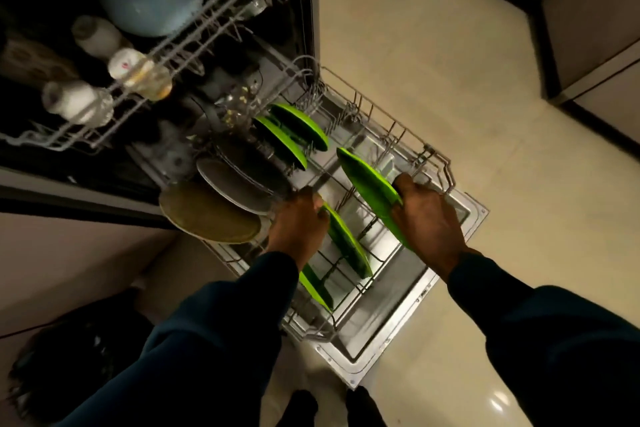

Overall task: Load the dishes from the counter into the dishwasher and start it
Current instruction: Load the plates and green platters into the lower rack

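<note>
I have a green plate in each hand, both on edge over the pulled-out lower rack (434,163). My right hand (427,215) has its fingers curled over the near rim of one green plate (367,185), which slants from near right to far left above the rack's right side; I judge it not yet seated. My left hand (298,218) pinches the far rim of a second green plate (346,243) that stands lower among the tines, roughly parallel to the first. What matters is the match between the right plate's long axis and the tine rows under it: the free slots lie directly below and slightly left of my right fingers, so that hand is nearer. Two more green plates (294,135) already stand farther back, with grey and tan plates (214,215) to the left.
</note>
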